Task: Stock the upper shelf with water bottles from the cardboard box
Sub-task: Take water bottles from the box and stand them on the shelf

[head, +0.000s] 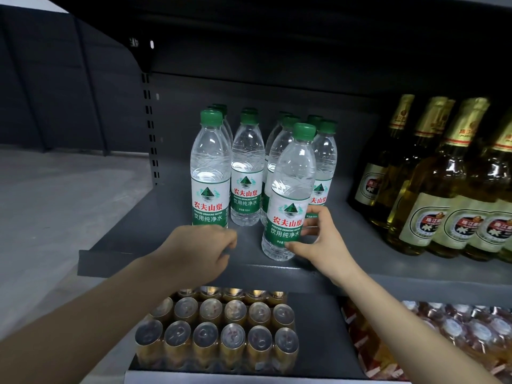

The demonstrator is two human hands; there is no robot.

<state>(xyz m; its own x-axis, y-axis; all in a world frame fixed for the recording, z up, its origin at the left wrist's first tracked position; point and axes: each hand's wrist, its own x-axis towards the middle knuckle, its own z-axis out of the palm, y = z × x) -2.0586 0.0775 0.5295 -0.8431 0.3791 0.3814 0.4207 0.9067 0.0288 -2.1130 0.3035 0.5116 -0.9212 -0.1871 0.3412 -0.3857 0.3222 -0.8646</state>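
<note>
Several clear water bottles with green caps and green-white labels stand on the dark grey upper shelf (171,253). My right hand (318,239) grips the lower part of the nearest water bottle (291,189), which stands near the shelf's front edge, slightly tilted. My left hand (199,248) hovers with loosely curled fingers just below the front-left water bottle (210,173) and holds nothing. The other bottles (246,167) stand in rows behind. The cardboard box is out of view.
Tall amber glass bottles (432,189) with gold foil necks fill the shelf's right side. On the lower shelf sit a shrink-wrapped pack of gold cans (221,328) and wrapped bottles (443,333) to the right. The shelf upright (151,128) stands at the left.
</note>
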